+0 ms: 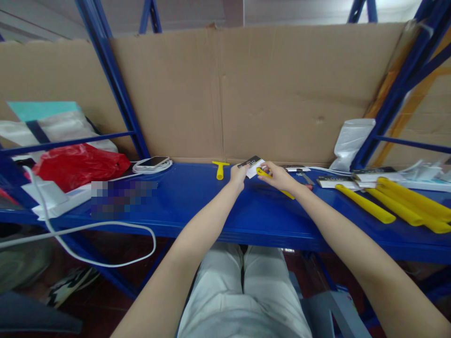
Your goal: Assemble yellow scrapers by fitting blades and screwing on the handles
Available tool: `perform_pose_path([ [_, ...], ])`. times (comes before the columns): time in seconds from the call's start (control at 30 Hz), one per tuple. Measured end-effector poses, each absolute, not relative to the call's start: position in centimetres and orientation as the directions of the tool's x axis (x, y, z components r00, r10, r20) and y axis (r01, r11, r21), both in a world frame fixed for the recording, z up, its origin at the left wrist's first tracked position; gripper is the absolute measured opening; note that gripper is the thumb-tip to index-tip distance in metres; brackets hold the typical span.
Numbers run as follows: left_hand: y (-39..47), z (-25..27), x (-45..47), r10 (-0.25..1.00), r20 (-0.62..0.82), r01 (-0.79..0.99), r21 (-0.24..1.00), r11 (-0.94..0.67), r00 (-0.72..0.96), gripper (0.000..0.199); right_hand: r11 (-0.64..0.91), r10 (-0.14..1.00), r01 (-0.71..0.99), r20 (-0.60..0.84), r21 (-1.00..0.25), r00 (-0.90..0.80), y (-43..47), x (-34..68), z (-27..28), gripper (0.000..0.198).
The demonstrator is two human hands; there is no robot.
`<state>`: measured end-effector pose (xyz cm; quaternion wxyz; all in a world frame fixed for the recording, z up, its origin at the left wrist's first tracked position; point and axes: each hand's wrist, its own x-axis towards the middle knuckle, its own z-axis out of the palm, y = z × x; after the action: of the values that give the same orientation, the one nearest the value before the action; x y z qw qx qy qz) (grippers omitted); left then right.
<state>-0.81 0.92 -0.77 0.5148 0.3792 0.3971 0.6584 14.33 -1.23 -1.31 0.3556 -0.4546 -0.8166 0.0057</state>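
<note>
My left hand [239,175] is closed on a black-and-white printed card [255,166], held by its left side above the blue table [200,202]. My right hand [278,177] grips a slim yellow plastic piece [264,173]; one rounded end shows at the fingertips, against the card's lower right, and the other end sticks out below the palm. The hand hides the piece's middle. Left of both hands, a yellow T-shaped plastic piece [220,171] lies on the table near the cardboard.
Several yellow tube-like pieces [366,204] lie at the right, beside stacks of printed cards [336,182]. A small metal-bladed tool [307,179] is beyond my right wrist. At left are a phone [155,162], white cable, red bag [82,164] and power strip [66,202]. Cardboard [275,94] backs the table.
</note>
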Motion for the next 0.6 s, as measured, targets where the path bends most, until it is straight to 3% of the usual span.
perform_pose_path([
  [0.4,0.7,-0.6,-0.9,0.978,0.133,-0.351,0.919,-0.181,-0.158,0.012,0.588,0.712,0.799,0.549,-0.125,-0.438,-1.6,14.0,-1.1,0.022],
  [0.6,1.3,-0.9,-1.0,0.969,0.159,-0.307,0.928,-0.211,-0.187,0.013,0.605,0.710,0.789,0.521,-0.110,-0.473,-1.8,13.9,-1.0,0.030],
])
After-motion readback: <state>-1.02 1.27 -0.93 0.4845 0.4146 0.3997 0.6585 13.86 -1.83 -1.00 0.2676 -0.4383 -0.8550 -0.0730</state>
